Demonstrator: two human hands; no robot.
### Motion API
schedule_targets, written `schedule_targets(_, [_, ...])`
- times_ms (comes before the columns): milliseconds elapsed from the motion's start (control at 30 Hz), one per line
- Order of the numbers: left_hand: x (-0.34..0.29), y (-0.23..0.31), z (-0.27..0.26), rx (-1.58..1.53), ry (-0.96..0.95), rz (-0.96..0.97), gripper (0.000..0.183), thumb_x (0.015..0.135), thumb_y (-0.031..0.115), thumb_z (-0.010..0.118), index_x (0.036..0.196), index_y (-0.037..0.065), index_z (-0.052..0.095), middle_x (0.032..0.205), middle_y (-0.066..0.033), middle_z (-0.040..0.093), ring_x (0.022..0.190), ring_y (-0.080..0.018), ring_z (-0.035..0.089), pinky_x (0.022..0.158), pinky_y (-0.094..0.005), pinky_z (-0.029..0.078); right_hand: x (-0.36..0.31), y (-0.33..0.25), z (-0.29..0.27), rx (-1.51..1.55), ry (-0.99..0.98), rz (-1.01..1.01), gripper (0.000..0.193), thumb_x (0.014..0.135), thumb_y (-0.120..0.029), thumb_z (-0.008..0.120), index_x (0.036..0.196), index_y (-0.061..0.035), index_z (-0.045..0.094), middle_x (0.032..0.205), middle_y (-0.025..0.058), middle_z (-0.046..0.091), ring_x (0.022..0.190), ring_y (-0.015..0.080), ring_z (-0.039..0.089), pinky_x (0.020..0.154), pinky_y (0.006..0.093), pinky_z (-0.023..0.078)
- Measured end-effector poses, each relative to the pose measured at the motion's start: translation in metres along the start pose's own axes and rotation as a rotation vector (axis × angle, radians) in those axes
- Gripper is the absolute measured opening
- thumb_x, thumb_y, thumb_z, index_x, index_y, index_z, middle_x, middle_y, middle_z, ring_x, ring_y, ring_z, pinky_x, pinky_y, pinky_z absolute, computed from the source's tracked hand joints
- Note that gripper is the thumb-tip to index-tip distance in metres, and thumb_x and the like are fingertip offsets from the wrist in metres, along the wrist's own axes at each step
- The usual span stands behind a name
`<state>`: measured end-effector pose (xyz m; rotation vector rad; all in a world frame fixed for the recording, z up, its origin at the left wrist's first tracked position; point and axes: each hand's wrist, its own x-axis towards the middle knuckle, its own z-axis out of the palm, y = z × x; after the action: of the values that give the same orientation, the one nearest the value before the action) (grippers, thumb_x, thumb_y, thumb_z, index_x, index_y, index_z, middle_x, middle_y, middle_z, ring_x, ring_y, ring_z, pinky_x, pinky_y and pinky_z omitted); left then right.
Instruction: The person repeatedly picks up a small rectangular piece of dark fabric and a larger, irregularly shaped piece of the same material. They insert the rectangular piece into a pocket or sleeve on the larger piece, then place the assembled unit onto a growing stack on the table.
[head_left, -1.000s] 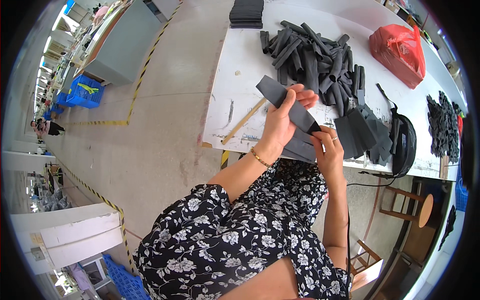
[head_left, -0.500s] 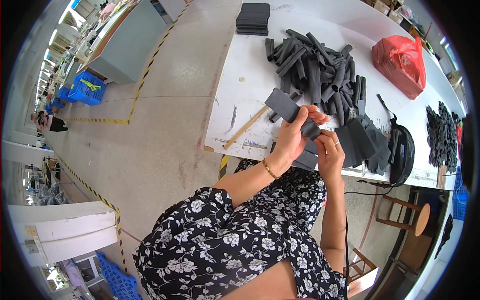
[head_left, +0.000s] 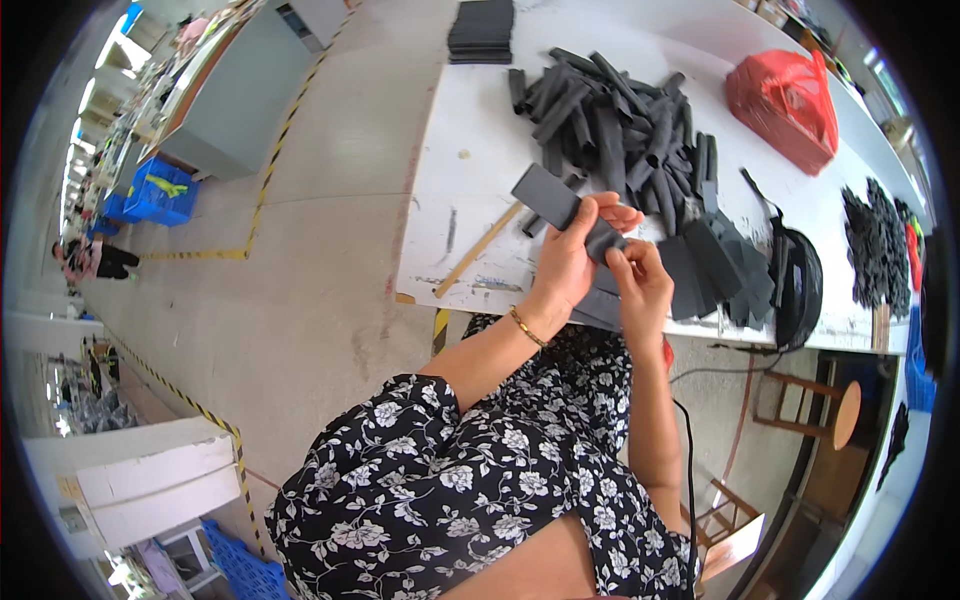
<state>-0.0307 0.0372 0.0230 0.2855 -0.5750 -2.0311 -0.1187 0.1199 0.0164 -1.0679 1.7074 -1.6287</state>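
A flat black strip [head_left: 545, 194] of sheet material slants across my hands above the table's near edge. My left hand [head_left: 568, 262] grips it, thumb on top, with its far end sticking out up and to the left. At the near end, which looks bent, my right hand [head_left: 643, 283] pinches the strip between thumb and fingers. Behind my hands lies a big pile of rolled black strips [head_left: 606, 125]. Flat black pieces [head_left: 700, 265] are fanned out just right of my right hand, and a few more lie partly hidden beneath my hands.
The white table [head_left: 440, 165] also holds a wooden stick [head_left: 478, 250], a neat black stack [head_left: 481, 32], a red plastic bag [head_left: 785, 105], a black mesh pouch [head_left: 798, 285] and a heap of dark pieces [head_left: 876, 245]. A wooden stool [head_left: 845, 415] stands at the right. Far left, a person [head_left: 95, 260] is visible.
The view has shifted slightly. My right hand has drawn nearer to my left, and its fingers now press over the strip's near end, which showed as a curl before.
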Motion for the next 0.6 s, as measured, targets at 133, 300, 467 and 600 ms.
schedule_targets(133, [0.007, 0.008, -0.004, 0.026, -0.069, 0.029, 0.038, 0.101, 0.031, 0.050, 0.119, -0.002, 0.058, 0.110, -0.0192, 0.067, 0.109, -0.0331, 0.063, 0.103, -0.0476, 0.046, -0.009, 0.006, 0.005, 0.197, 0.091, -0.034, 0.014, 0.089, -0.008, 0.070, 0.086, 0.0014, 0.061, 0.098, 0.0043, 0.059, 0.081, 0.0084, 0.053, 0.073, 0.0239, 0.047])
schedule_targets(300, [0.001, 0.010, -0.002, 0.134, -0.119, 0.046, 0.047, 0.098, 0.040, 0.054, 0.126, 0.002, 0.056, 0.120, -0.0162, 0.064, 0.118, -0.0327, 0.058, 0.104, -0.0498, 0.044, -0.003, -0.021, -0.001, 0.233, 0.113, 0.160, 0.010, 0.092, -0.007, 0.066, 0.088, 0.0010, 0.063, 0.093, 0.0036, 0.059, 0.080, 0.0084, 0.053, 0.071, 0.0238, 0.045])
schedule_targets(467, [0.006, 0.036, -0.062, 0.127, 0.059, 0.142, 0.026, 0.094, 0.020, 0.065, 0.111, 0.001, 0.062, 0.102, -0.0161, 0.069, 0.095, -0.0310, 0.069, 0.084, -0.0426, 0.059, -0.004, -0.007, -0.001, 0.070, 0.197, -0.373, 0.005, 0.087, 0.002, 0.068, 0.091, 0.0021, 0.064, 0.086, 0.0058, 0.060, 0.079, 0.0130, 0.055, 0.071, 0.0248, 0.044])
schedule_targets(600, [0.000, 0.053, -0.066, 0.149, 0.008, 0.150, 0.015, 0.094, 0.011, 0.063, 0.105, 0.000, 0.064, 0.095, -0.0175, 0.070, 0.093, -0.0338, 0.070, 0.084, -0.0428, 0.060, -0.007, -0.004, -0.002, 0.059, 0.168, -0.383, 0.008, 0.084, 0.004, 0.070, 0.090, 0.0021, 0.066, 0.087, 0.0064, 0.062, 0.080, 0.0143, 0.056, 0.071, 0.0252, 0.045])
